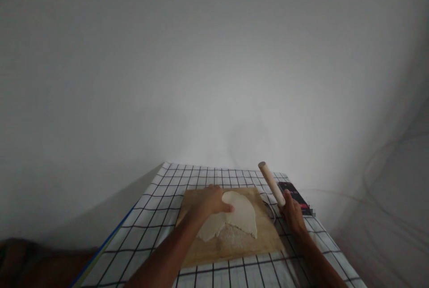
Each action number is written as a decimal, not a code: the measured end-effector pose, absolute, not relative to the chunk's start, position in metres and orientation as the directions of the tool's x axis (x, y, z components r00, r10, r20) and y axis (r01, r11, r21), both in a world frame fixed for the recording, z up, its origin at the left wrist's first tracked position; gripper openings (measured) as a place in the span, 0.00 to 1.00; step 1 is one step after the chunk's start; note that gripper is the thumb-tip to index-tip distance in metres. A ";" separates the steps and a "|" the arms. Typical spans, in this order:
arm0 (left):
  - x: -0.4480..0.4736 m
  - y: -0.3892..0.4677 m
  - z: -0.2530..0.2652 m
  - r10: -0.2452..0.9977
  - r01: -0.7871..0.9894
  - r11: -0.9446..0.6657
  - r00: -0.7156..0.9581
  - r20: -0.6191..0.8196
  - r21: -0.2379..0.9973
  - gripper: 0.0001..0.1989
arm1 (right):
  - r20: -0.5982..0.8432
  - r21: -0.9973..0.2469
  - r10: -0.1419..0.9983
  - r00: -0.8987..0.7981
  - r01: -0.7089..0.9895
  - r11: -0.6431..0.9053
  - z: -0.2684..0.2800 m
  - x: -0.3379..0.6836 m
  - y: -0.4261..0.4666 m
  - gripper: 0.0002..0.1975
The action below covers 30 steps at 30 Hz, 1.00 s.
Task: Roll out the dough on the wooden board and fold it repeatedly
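Your right hand [292,211], lower right of centre, is closed around the near end of a pale rolling pin [271,184], whose free end tilts up toward the upper left. Your left hand [212,201], in the lower centre, lies over the dough sheet [243,212] with the thumb extended across it; the fingertips are hidden, so whether they pinch the dough cannot be told. The sheet, thin and ragged along its lower edge, lies on a wooden board [264,244], beside a pale, powdery patch. Expect it to be light, limp and easily torn, perhaps sticking where the surface is bare; it is best supported from beneath with a flat, spread hand, away from the ragged edge. The pin should prove rigid and smooth, best held near its ends. Further out, a phone [295,195] lies just right of your right hand on the checked tablecloth [134,236]; a grey wall [214,55] fills the upper frame.
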<state>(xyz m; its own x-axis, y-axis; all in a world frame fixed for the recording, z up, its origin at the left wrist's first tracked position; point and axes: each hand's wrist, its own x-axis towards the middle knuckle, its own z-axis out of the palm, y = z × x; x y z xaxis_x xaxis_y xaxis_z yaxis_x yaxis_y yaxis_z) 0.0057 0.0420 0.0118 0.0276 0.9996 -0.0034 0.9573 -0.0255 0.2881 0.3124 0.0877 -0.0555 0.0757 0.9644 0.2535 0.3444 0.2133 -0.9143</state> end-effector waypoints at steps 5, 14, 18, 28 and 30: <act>0.013 0.054 -0.007 0.998 0.843 -0.038 0.001 0.068 0.536 0.26 | 0.275 -0.923 0.961 0.027 0.286 0.256 -0.056 0.310 0.086 0.30; 0.000 0.057 -0.006 0.980 0.888 -0.020 -0.072 0.183 0.460 0.12 | 0.302 -0.852 0.947 -0.105 0.417 0.318 -0.064 0.313 0.094 0.32; -0.025 0.062 0.010 0.974 0.823 -0.070 -0.066 0.216 0.564 0.15 | 0.342 -0.692 0.926 -0.163 0.623 0.365 -0.060 0.310 0.090 0.35; 0.029 0.007 0.026 0.886 0.788 -0.391 0.184 0.425 0.475 0.17 | 0.303 -0.173 0.824 -0.478 0.823 0.541 -0.022 0.286 0.056 0.25; 0.038 -0.007 0.002 0.880 0.875 -0.330 0.148 0.451 0.355 0.16 | 0.275 -0.144 0.819 -0.504 0.820 0.553 -0.020 0.285 0.058 0.23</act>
<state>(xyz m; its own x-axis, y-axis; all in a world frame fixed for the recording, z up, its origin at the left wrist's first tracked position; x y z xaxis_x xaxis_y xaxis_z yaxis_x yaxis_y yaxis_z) 0.0381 -0.0072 0.0019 0.1482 0.8799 0.4514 0.8748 -0.3295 0.3552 0.2846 0.0580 -0.0198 -0.5038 0.8187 0.2755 0.8204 0.5533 -0.1442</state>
